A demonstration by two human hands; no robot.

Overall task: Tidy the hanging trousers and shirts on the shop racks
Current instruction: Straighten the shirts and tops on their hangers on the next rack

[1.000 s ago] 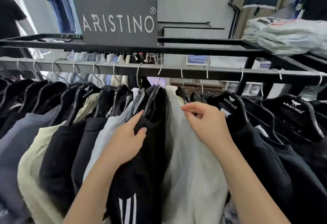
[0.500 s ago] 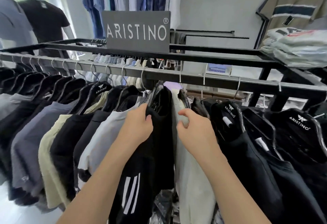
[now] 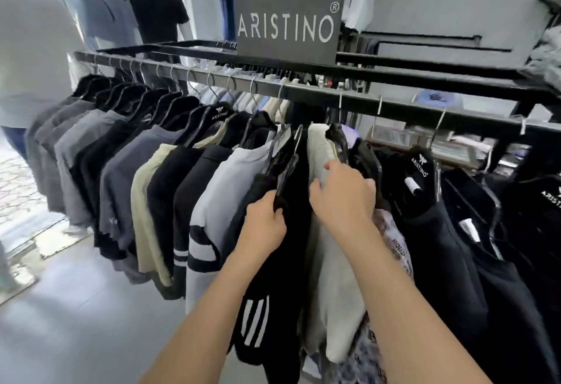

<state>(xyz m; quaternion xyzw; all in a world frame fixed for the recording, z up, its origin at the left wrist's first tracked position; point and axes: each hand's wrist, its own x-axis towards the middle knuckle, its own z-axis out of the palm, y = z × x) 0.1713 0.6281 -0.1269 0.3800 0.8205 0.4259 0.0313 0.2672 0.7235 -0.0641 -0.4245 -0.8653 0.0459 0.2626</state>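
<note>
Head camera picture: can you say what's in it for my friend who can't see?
Two bare hands sort shirts on a shop rail: the left hand grips a black shirt, the right hand holds a cream shirt. A grey ARISTINO sign stands above.

Black rack rail, hangers w/ shirts, ARISTINO sign on top

left hand: showing bare, no glove, no ring or band in sight
right hand: showing bare as well, nothing worn on the fingers that can be seen
forearms: showing uncovered from the wrists to the lower edge of the view
wrists: wearing no watch or bracelet on the sides facing the camera
sleeves: lying out of view
</note>
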